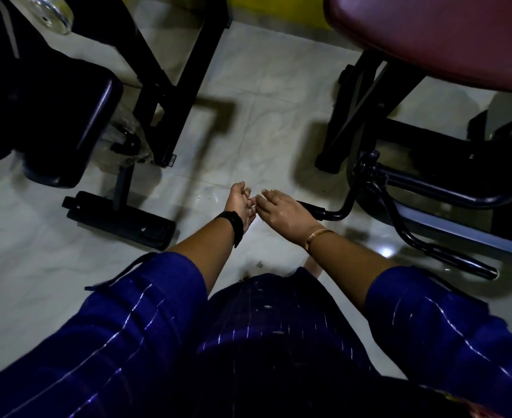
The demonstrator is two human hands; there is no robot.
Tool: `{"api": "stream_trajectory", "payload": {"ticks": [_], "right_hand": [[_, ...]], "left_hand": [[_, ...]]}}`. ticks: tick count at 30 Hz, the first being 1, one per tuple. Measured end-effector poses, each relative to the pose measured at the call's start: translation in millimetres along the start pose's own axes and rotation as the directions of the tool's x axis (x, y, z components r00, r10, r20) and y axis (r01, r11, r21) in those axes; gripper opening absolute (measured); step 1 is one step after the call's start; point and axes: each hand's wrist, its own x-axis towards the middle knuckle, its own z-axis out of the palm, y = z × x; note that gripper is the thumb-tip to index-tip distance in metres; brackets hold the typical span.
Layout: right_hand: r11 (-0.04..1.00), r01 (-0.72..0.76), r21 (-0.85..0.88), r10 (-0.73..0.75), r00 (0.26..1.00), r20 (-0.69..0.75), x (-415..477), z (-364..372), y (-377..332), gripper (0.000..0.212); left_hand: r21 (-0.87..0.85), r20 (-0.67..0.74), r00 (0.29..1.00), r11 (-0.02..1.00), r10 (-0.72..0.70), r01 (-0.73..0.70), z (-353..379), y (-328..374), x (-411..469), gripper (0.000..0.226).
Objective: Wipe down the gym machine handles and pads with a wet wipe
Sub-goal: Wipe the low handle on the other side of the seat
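Observation:
My left hand [242, 203], with a black watch on the wrist, and my right hand [281, 211], with a gold bracelet and a ring, are held out low over the tiled floor. Their fingertips almost touch. The fingers of both look relaxed. A small pale patch [253, 221] shows just under where they meet; I cannot tell whether it is a wipe or floor glare. A black handle grip [312, 211] on a curved bar lies right behind my right hand. A second black handle [459, 260] lies lower right. A maroon pad [447, 40] is at the upper right and a black pad [67, 116] at the left.
Black machine frames stand on both sides: a bench foot [122, 220] left of my hands, angled legs [170, 86] behind, a base frame [429, 182] on the right. A chrome weight [49, 12] is top left. Pale floor tiles [248, 101] run between them.

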Motion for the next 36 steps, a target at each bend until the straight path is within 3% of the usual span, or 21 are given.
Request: {"api": "stream_trajectory", "payload": {"ticks": [3, 6, 11, 14, 17, 21, 23, 28, 31, 33, 34, 35, 36], "right_hand": [[1.0, -0.01, -0.01, 0.011, 0.99, 0.138, 11, -8, 3, 0.026], [0.971, -0.187, 0.149, 0.13, 0.937, 0.325, 23, -19, 1, 0.038], [0.87, -0.423, 0.255, 0.348, 0.891, 0.291, 17, -22, 5, 0.023], [0.906, -0.379, 0.187, 0.372, 0.925, 0.071, -8, -10, -1, 0.027], [0.971, -0.215, 0.107, 0.218, 0.976, -0.019, -14, -1, -3, 0.03], [0.998, -0.049, 0.031, 0.046, 0.994, 0.1, 0, -6, 2, 0.043], [0.997, -0.04, 0.068, 0.026, 0.981, 0.191, 7, -12, 2, 0.044], [0.883, -0.374, 0.283, 0.276, 0.902, 0.331, 27, -23, -1, 0.037], [0.811, -0.467, 0.353, 0.341, 0.867, 0.364, 33, -24, 2, 0.035], [0.774, -0.528, 0.35, 0.371, 0.826, 0.425, 33, -23, 9, 0.036], [0.758, -0.559, 0.337, 0.383, 0.799, 0.464, 31, -22, 13, 0.035], [0.737, -0.591, 0.326, 0.392, 0.768, 0.506, 28, -20, 19, 0.036], [0.707, -0.627, 0.327, 0.399, 0.735, 0.548, 22, -18, 25, 0.038]], "left_hand": [[0.007, -0.008, 1.0, 1.0, 0.001, -0.001, 1, -1, -3, 0.059], [0.022, -0.028, 1.0, 1.0, 0.01, -0.009, 4, 0, -5, 0.058], [0.044, -0.036, 0.999, 0.999, 0.0, 0.001, 7, 5, -3, 0.059], [0.037, -0.008, 1.0, 0.999, -0.018, 0.018, 10, 5, -7, 0.059], [0.0, 0.007, 1.0, 1.0, -0.011, 0.011, 12, 5, -6, 0.058], [-0.05, 0.03, 0.999, 0.998, -0.024, 0.026, 10, 4, -6, 0.037], [-0.041, 0.021, 1.0, 0.999, -0.014, 0.015, 10, 1, -6, 0.037], [-0.038, -0.079, 0.996, 0.999, 0.028, -0.031, 13, 2, -8, 0.034], [0.066, -0.066, 0.995, 0.995, 0.073, -0.068, 15, 1, -10, 0.037], [0.364, -0.016, 0.99, 0.923, 0.143, -0.128, 14, -5, -11, 0.041], [0.545, 0.029, 0.983, 0.822, 0.18, -0.166, 11, -8, -13, 0.044], [0.712, 0.09, 0.974, 0.67, 0.209, -0.21, 7, -9, -15, 0.048], [0.852, 0.18, 0.959, 0.453, 0.22, -0.264, 3, -10, -13, 0.05]]}}
